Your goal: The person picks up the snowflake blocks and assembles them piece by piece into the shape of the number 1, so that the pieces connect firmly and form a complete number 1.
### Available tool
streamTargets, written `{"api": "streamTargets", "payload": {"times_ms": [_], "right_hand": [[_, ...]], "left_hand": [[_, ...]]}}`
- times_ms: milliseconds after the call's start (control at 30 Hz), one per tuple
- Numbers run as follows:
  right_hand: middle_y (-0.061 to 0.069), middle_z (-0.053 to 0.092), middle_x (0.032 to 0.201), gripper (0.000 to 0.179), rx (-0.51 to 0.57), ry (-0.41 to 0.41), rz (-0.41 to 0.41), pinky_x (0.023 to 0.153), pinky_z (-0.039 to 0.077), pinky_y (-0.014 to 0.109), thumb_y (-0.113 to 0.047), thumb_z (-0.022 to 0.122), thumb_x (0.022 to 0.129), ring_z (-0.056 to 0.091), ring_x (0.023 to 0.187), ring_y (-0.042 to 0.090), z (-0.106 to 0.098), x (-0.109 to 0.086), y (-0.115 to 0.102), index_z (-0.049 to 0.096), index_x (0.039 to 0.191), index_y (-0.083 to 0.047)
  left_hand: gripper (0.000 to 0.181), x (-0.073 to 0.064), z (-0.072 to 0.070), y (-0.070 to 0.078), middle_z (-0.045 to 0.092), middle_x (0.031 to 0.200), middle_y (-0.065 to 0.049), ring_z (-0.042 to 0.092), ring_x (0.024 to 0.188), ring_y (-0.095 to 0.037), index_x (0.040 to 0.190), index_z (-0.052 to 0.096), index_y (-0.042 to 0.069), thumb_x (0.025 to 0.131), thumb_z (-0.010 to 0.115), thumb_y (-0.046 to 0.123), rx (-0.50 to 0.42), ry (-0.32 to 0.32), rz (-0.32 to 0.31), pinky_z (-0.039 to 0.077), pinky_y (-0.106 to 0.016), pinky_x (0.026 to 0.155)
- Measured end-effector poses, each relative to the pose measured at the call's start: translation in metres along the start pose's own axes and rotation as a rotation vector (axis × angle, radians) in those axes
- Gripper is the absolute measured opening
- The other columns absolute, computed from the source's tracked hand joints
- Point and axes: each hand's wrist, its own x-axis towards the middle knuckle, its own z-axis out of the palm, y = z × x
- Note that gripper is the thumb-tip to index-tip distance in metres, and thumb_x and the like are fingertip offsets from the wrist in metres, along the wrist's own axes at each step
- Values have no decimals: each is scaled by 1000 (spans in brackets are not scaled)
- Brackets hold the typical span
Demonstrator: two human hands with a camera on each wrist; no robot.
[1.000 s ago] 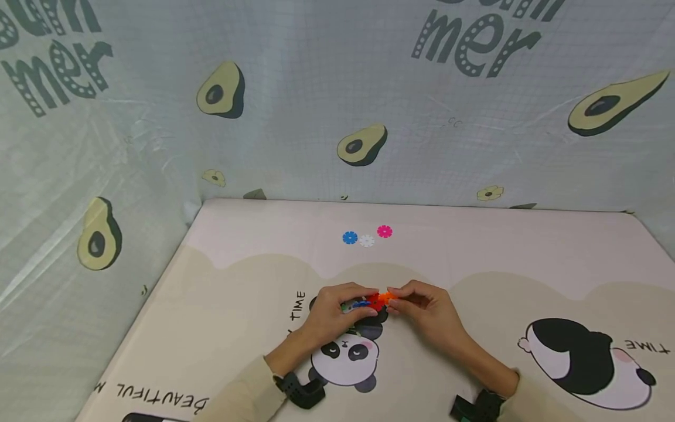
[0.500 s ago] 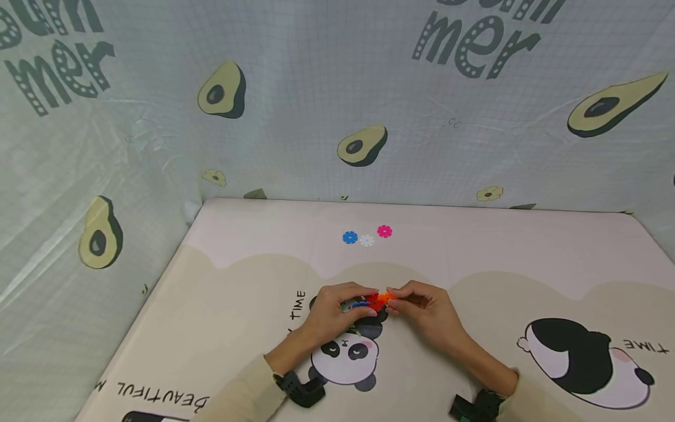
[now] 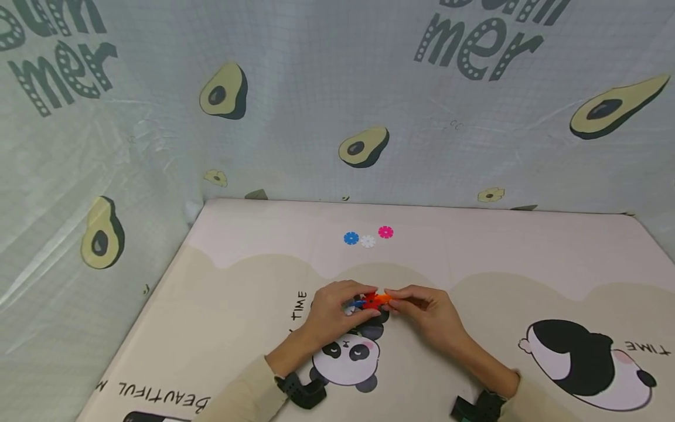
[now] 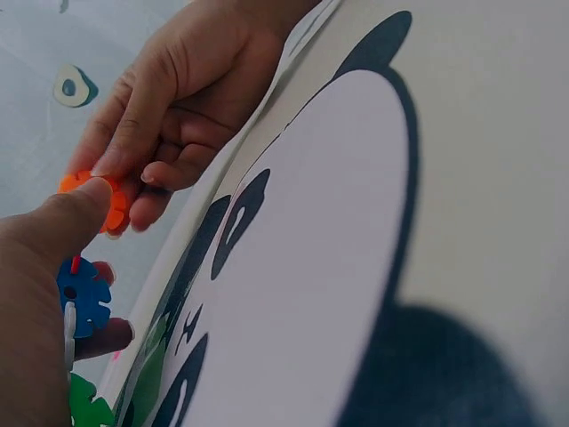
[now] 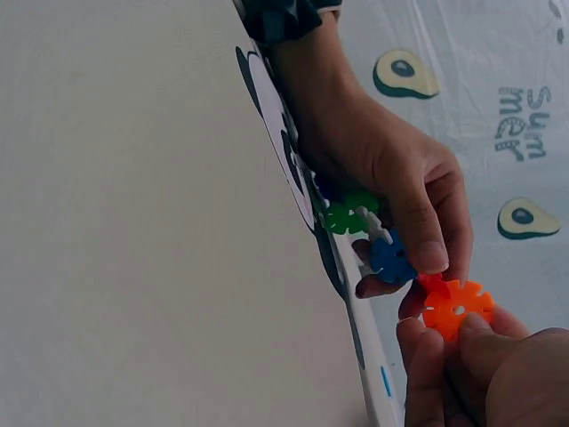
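My left hand [image 3: 337, 308] grips a short chain of notched, flower-shaped plastic discs. In the right wrist view the chain shows a green disc [image 5: 342, 218], a white disc [image 5: 370, 224], a blue disc [image 5: 391, 260] and part of a red disc [image 5: 430, 284]. An orange disc [image 5: 458, 307] meets the red one at the chain's end. My right hand [image 3: 429, 310] pinches that orange disc between thumb and fingers. Whether orange and red are fully slotted together, I cannot tell. Fingers hide part of the chain.
Farther back on the table lie three loose discs: a blue one [image 3: 351, 238], a white one [image 3: 368, 241] and a pink one [image 3: 386, 232]. The tabletop [image 3: 253, 258] carries printed pandas and lettering. Avocado-printed sheeting [image 3: 295, 88] stands behind it and on the left.
The chain has turned slightly between my hands, so the red disc shows more in the head view and the green one is hidden there. Both hands stay almost in place.
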Motion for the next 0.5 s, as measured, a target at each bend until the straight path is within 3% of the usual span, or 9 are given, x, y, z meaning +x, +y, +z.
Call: {"api": "streamTargets", "payload": {"times_ms": [200,500], "right_hand": [[6,71,94,22,-70,13,-24,71,54,25,-4,66,88,67,77,22,0,0,1,71,110,-4],[10,71,90,14,-48,45,-21,73,54,24,-1,67,87,68,77,26,2,1,1,63,100,-2]], "left_hand": [[40,2,-1,0,71,101,2,64,91,-7,110,71,10,76,82,29,128,18,42,43,-16,73],[43,2,-1,0,70,107,4,63,98,-6,116,69,12,76,81,24,154,7,91,40,-23,75]]}}
